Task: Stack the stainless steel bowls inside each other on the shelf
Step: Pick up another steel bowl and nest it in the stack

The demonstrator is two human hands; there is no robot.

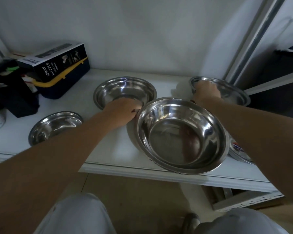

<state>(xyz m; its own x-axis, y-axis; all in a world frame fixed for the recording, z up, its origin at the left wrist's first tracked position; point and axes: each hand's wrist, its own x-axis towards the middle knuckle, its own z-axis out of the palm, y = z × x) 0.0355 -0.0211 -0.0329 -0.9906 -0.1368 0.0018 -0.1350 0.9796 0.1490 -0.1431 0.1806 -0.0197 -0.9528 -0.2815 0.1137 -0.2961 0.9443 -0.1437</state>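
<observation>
The head view looks down on a white shelf [108, 149] set against a white wall. Four steel bowls show on it. The big bowl [181, 135] sits at centre right, its rim reaching over the shelf's front edge. The middle bowl [123, 90] lies behind it toward the centre of the frame, the two rims just beside each other. The left bowl [55, 125] lies at lower left, well apart from the others. The far bowl [230, 92] sits at the upper right, by the shelf's end.

The left hand [121, 114] rests at the near rim of the middle bowl, right where it meets the big bowl; its fingers are curled over that rim, gripping it. The right hand [205, 92] is laid on the left rim of the far bowl, fingers bent down over the edge; whether they clamp it I cannot tell.

At upper left a box [57, 65] marked "SPRAY BOTTLE" leans on a dark case [66, 86] with yellow trim.
</observation>
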